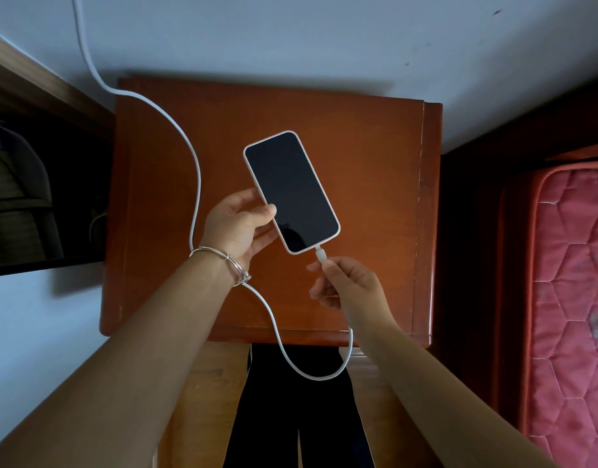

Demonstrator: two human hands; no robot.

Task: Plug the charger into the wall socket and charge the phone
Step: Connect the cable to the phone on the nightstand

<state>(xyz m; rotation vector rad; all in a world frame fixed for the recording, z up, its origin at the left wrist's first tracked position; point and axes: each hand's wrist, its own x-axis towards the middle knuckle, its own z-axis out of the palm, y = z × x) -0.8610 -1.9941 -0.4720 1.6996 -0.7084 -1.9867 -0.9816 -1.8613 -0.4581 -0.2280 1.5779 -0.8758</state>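
A phone (292, 192) with a dark screen and a pale case is held above the wooden bedside table (375, 157). My left hand (238, 228) grips its left edge, thumb on the screen side. My right hand (346, 285) pinches the white cable connector (321, 255), which sits at the phone's bottom port. The white charger cable (196, 170) runs from the connector down in a loop past the table's front edge, under my left wrist, then up the wall and out of view at the top left. Neither the charger plug nor the wall socket shows.
A red quilted mattress (571, 298) lies to the right. A dark opening with a wooden frame (37, 184) is on the left. The pale wall (290, 38) stands behind the table. My dark trousers (297, 417) show below the table's front edge.
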